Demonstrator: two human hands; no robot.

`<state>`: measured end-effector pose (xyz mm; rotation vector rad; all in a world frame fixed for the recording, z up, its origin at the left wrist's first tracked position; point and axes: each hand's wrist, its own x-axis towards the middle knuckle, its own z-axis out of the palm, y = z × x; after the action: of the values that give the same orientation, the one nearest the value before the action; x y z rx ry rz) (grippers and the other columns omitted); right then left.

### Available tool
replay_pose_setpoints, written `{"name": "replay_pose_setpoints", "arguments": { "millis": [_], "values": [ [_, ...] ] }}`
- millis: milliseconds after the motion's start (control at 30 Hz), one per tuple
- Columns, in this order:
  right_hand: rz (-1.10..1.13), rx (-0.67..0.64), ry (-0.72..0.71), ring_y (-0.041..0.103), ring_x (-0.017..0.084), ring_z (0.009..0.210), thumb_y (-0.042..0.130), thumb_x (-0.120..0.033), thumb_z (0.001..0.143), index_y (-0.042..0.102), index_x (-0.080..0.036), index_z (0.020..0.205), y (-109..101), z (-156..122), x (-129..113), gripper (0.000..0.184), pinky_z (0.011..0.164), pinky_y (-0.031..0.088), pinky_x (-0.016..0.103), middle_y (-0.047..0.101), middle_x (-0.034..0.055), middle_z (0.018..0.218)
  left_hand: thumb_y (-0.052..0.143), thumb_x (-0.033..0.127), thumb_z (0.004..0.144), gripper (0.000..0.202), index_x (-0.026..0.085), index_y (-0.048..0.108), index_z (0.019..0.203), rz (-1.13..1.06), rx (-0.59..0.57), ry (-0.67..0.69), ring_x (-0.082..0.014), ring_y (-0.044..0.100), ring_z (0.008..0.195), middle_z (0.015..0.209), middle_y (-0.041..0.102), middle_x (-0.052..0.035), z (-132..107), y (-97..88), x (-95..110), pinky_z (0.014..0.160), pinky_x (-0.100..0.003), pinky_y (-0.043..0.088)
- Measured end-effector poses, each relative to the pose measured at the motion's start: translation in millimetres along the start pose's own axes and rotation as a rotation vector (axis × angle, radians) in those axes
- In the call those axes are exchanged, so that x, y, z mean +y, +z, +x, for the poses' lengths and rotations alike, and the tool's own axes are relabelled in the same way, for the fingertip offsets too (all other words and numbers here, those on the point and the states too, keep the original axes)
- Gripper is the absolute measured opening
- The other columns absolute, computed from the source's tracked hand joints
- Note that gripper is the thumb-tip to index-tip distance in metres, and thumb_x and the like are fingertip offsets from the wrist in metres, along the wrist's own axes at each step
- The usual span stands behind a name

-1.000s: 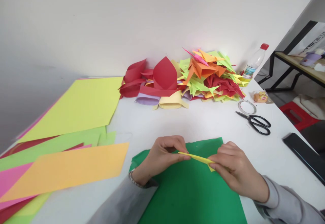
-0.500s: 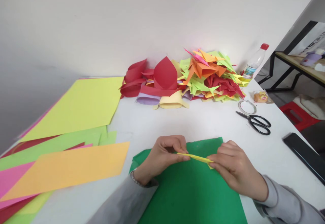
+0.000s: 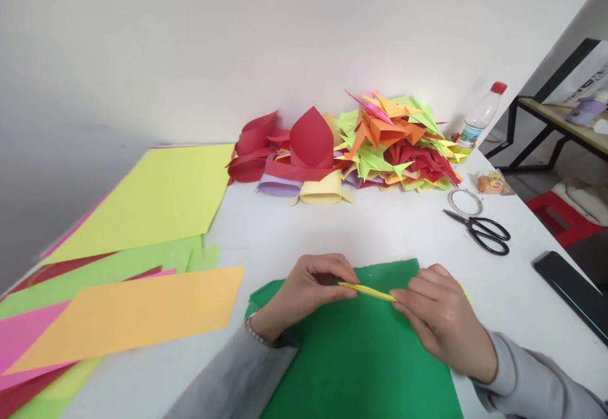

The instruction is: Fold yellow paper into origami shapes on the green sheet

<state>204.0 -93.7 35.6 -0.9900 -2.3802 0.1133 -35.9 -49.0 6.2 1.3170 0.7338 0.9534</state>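
Note:
A narrow folded piece of yellow paper stretches between my two hands, seen almost edge-on. My left hand pinches its left end between thumb and fingers. The right end is pinched by my right hand, and a bit of yellow shows behind that hand's knuckles. Both hands are above a large green sheet lying on the white table.
Coloured paper sheets and a large yellow sheet lie left. Folded red paper shapes and a heap of paper stars stand by the wall. Scissors, a tape roll, a bottle and a phone are right.
The yellow paper has turned slightly in my fingers; the small flap below its right end no longer shows, and yellow now appears behind my right hand. Both hands keep their pinch.

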Motion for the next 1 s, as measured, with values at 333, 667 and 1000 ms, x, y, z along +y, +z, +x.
{"name": "replay_pose_setpoints", "arguments": {
  "millis": [333, 667, 1000],
  "values": [
    [-0.022, 0.004, 0.006, 0.041, 0.014, 0.062, 0.044, -0.018, 0.096, 0.067, -0.015, 0.085, 0.6, 0.6, 2.4, 0.026, 0.06, 0.026, 0.031, 0.051, 0.0008, 0.062, 0.081, 0.03, 0.068, 0.012, 0.019, 0.076, 0.069, 0.165, 0.046, 0.081, -0.0138, 0.064, 0.062, 0.069, 0.071, -0.0046, 1.2, -0.9, 1.3, 0.057, -0.024, 0.053],
    [-0.041, -0.004, 0.009, 0.04, 0.015, 0.063, 0.045, -0.019, 0.096, 0.068, -0.015, 0.088, 2.3, -0.4, 6.8, 0.025, 0.061, 0.025, 0.031, 0.053, 0.0014, 0.063, 0.069, 0.024, 0.08, 0.009, 0.018, 0.075, 0.076, 0.325, -0.035, 0.137, -0.0139, 0.066, 0.068, 0.074, 0.07, -0.0041, 0.8, -9.0, 1.3, 0.063, -0.024, 0.053],
    [-0.044, -0.034, 0.024, 0.042, 0.015, 0.063, 0.044, -0.02, 0.097, 0.069, -0.016, 0.09, 2.2, 0.0, 9.3, 0.026, 0.061, 0.025, 0.031, 0.054, 0.0012, 0.063, 0.06, 0.028, 0.086, 0.017, 0.018, 0.071, 0.079, 0.399, -0.104, 0.096, -0.0139, 0.062, 0.069, 0.076, 0.067, -0.0042, 0.2, -12.9, 4.9, 0.065, -0.025, 0.05]
  ]
}}
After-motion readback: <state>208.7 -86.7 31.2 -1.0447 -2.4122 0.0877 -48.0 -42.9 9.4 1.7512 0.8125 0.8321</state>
